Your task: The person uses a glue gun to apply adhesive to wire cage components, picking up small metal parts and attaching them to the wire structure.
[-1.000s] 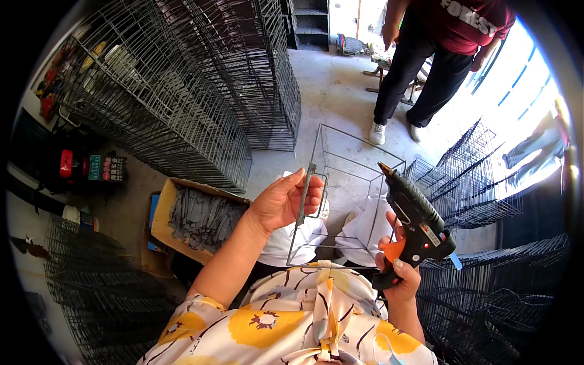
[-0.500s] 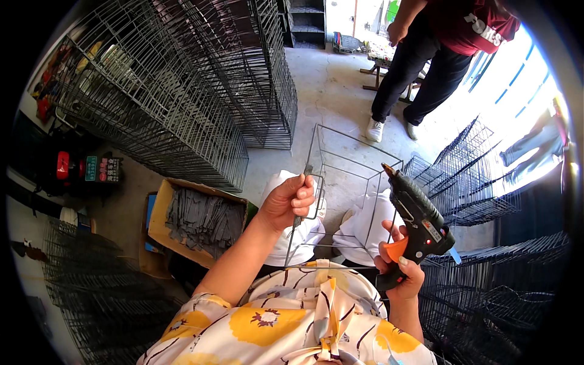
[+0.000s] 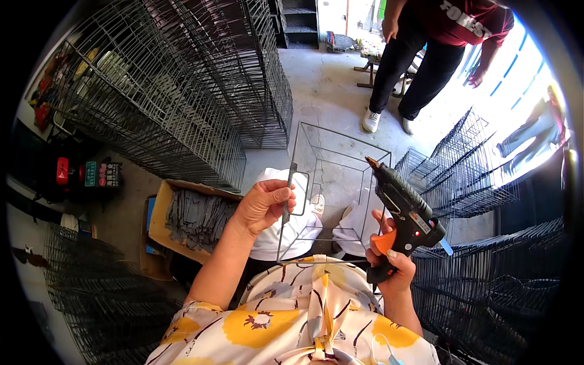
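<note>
Left hand [image 3: 263,205] of mine pinches a thin grey strip [image 3: 288,193] against the wire frame [image 3: 333,182], while my right hand [image 3: 389,264] grips the black glue gun [image 3: 403,213].

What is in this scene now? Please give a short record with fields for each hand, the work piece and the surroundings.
left hand: pinches a small grey strip against the wire frame
right hand: grips a black glue gun, nozzle pointing up and to the left
cardboard box: on the floor at left, filled with grey strips
stacked wire grids: behind the box
other person: stands at the far end
</note>
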A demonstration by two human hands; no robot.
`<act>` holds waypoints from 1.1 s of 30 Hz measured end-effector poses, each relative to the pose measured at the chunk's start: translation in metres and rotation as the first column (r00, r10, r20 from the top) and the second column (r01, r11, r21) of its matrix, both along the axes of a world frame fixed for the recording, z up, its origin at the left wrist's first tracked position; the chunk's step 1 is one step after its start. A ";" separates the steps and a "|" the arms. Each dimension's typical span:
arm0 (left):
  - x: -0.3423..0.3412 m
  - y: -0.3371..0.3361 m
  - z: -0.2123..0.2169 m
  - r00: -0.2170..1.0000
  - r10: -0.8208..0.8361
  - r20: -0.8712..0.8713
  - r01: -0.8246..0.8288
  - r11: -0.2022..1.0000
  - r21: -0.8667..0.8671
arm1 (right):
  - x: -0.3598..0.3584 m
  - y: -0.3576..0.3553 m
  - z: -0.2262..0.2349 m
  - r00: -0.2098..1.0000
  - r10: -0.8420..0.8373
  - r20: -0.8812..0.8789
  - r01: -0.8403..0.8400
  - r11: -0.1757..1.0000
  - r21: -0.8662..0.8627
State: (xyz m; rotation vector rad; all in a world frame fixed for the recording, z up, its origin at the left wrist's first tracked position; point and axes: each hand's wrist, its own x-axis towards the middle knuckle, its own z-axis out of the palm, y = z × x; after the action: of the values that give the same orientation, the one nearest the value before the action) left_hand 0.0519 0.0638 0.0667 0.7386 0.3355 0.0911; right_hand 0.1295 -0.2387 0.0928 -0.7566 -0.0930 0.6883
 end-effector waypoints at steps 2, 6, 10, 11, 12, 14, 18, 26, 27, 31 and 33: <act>-0.003 -0.001 -0.005 0.992 0.120 -0.038 -0.115 0.987 0.110 | 0.003 0.000 -0.001 1.000 0.015 -0.008 -0.014 0.999 0.032; -0.012 0.005 -0.012 0.900 0.429 -0.082 -0.356 0.829 0.431 | 0.000 0.002 0.001 0.999 -0.035 0.023 0.035 0.999 -0.030; -0.022 0.000 -0.010 0.903 0.371 -0.218 -0.223 0.837 0.500 | 0.005 -0.003 -0.004 0.999 -0.009 -0.033 0.009 1.000 0.004; -0.021 0.000 -0.007 0.929 0.314 -0.196 -0.211 0.885 0.416 | 0.005 -0.003 -0.006 0.999 0.001 -0.038 0.000 1.000 0.024; -0.019 0.001 -0.005 0.952 0.254 -0.171 -0.188 0.926 0.327 | 0.006 -0.002 -0.010 1.000 0.003 -0.029 -0.001 0.998 0.057; -0.016 0.014 -0.015 0.974 0.163 -0.159 -0.129 0.970 0.208 | 0.005 -0.002 -0.005 0.997 0.040 -0.068 -0.037 0.998 0.053; 0.008 0.023 -0.026 0.967 0.109 -0.228 -0.059 0.974 0.217 | 0.004 -0.008 -0.006 0.997 0.038 -0.066 -0.032 0.995 0.093; 0.064 0.023 -0.029 0.911 0.270 -0.311 -0.199 0.949 0.243 | 0.001 -0.024 -0.016 0.987 0.137 -0.089 -0.119 0.975 0.185; 0.069 0.028 -0.030 0.884 0.296 -0.362 -0.217 0.946 0.242 | 0.000 -0.025 -0.017 0.983 0.160 -0.087 -0.141 0.972 0.187; 0.088 0.044 -0.047 0.879 0.309 -0.362 -0.283 0.951 0.125 | -0.005 -0.034 -0.024 0.982 0.172 -0.075 -0.158 0.973 0.167; 0.093 0.053 -0.057 0.894 0.354 -0.274 -0.336 0.935 0.113 | -0.005 -0.033 -0.023 0.980 0.192 -0.056 -0.181 0.970 0.162</act>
State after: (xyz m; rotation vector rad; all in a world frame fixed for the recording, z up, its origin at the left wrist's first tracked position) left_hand 0.1453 0.1164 0.0100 0.7490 0.7489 0.3335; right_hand 0.1247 -0.2714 0.0694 -0.5759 -0.1531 0.8759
